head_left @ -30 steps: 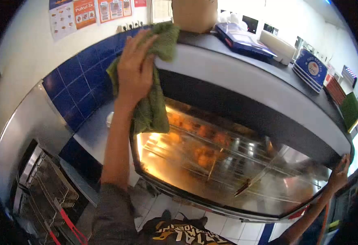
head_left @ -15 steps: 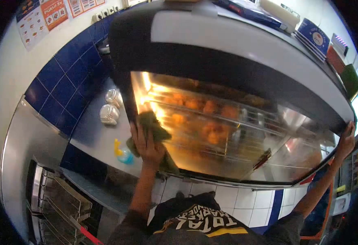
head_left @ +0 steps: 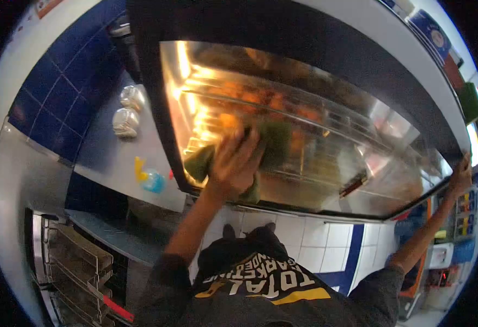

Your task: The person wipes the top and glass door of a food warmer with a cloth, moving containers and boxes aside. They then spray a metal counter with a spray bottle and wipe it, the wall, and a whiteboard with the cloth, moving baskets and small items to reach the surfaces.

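My left hand (head_left: 236,163) presses a dark green cloth (head_left: 276,144) against the lower left of a glass pane (head_left: 326,180). The cloth bunches out on both sides of the hand. Behind the glass, lit food warmer shelves hold orange-brown fried pieces (head_left: 279,102), blurred by glare. My right hand (head_left: 461,177) is wrapped round the right edge of the warmer's dark frame (head_left: 353,65); its fingertips are partly hidden.
On the white counter (head_left: 105,158) at left stand a blue spray bottle (head_left: 153,181) with a yellow head and clear plastic containers (head_left: 125,122). A wire rack (head_left: 78,250) is at lower left. White floor tiles (head_left: 288,231) show below the warmer.
My left hand and the cloth have moved right across the glass, away from the left frame. The view has tilted down. My right hand stays on the right edge.
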A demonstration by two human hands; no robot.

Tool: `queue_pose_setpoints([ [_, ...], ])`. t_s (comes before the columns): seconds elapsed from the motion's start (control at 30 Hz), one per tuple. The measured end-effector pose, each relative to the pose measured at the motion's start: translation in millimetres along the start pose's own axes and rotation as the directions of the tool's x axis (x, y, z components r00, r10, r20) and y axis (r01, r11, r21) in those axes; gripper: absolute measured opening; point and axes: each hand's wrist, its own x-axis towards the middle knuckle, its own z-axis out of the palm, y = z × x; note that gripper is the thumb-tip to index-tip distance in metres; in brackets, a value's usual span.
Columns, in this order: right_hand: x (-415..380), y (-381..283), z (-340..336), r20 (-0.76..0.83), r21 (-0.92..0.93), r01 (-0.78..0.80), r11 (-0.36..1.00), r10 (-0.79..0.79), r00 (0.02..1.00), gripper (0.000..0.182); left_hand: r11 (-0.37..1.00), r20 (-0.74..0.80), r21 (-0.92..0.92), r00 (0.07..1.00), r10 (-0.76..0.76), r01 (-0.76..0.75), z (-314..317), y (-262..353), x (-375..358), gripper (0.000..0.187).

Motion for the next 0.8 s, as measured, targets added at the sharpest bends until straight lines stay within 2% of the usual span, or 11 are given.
queue_pose_setpoints([
  [0.03, 3.0, 1.7, -0.3, -0.012, 0.016, 0.018, 1.000, -0.018, 1.000, 0.064, 0.995, -0.001, -0.075, 0.998, -0.070, 0.069, -8.1, 4.3, 40.6, 0.030],
  [0.1, 1.6, -6.3, -10.9, 0.094, -0.112, 0.020, 0.994, -0.010, 0.995, 0.066, 0.998, -0.126, -0.029, 0.991, 0.045, -0.049, -10.0, 6.6, 109.4, 0.035],
  [0.23, 2.4, -42.9, -37.3, 0.040, 0.013, -0.082, 0.997, 0.081, 0.996, 0.066, 0.965, 0.103, -0.099, 0.962, 0.254, -0.244, 24.3, 42.0, 28.9, 0.035],
  [0.3, 2.7, -45.3, -42.8, 0.109, -0.061, -0.103, 0.993, 0.109, 0.988, 0.067, 0.875, 0.131, -0.293, 0.890, 0.436, -0.386, 32.0, 38.9, -34.4, 0.038],
  [0.37, 0.5, -45.4, -43.8, 0.092, 0.002, -0.093, 0.996, 0.092, 0.991, 0.066, 0.875, 0.143, -0.227, 0.874, 0.464, -0.427, 17.9, 18.9, -14.6, 0.040],
  [0.4, 2.7, -40.6, -37.8, 0.072, 0.015, -0.070, 0.997, 0.068, 0.995, 0.065, 0.881, 0.163, -0.160, 0.868, 0.469, -0.445, 14.2, 15.1, 0.1, 0.041],
  [0.47, 2.0, -39.0, -39.9, 0.102, 0.013, -0.023, 1.000, 0.022, 0.995, 0.063, 0.965, 0.063, -0.194, 0.979, 0.194, -0.179, -0.5, 0.0, 57.9, 0.038],
  [0.53, 6.6, -28.5, -37.7, 0.163, 0.012, -0.038, 0.999, 0.036, 0.986, 0.062, 0.979, -0.158, 0.017, 0.966, 0.203, -0.203, -10.1, -4.8, 99.1, 0.032],
  [0.63, 19.0, 19.5, -0.1, 0.198, -0.010, 0.058, 0.998, -0.055, 0.979, 0.059, 0.996, -0.104, -0.027, 0.991, 0.080, -0.083, 4.4, 16.4, 53.5, 0.030],
  [0.67, 22.9, 24.8, 3.8, 0.172, -0.037, 0.168, 0.985, -0.159, 0.972, 0.056, 0.987, -0.097, -0.055, 0.984, 0.146, -0.152, 6.9, 22.0, 38.9, 0.026],
  [0.8, 13.3, -3.6, -14.3, 0.147, -0.057, 0.085, 0.995, -0.076, 0.986, 0.050, 0.959, 0.042, 0.071, 0.961, 0.273, -0.275, -2.9, -13.9, 58.2, 0.028],
])
